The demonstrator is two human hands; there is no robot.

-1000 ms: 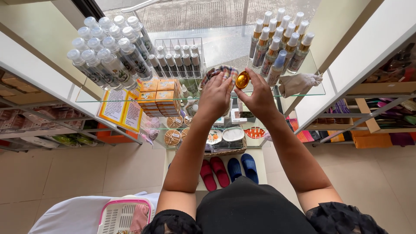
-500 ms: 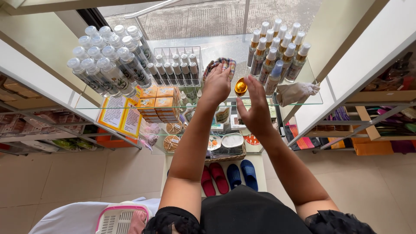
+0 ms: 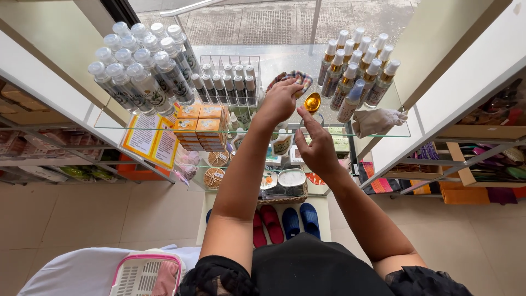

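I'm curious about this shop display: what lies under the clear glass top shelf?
Through the clear glass top shelf show stacked orange boxes, round woven-lidded pots and pairs of red and blue slippers. The forearms hide the middle items.

Small orange boxes (image 3: 200,119) sit stacked on the glass shelf (image 3: 109,123), just right of a flat yellow-edged card (image 3: 152,141) with white panels. Clear bottles with pale labels (image 3: 143,77) stand behind them. Right of the hands, amber spray bottles (image 3: 356,71) carry dark labels.
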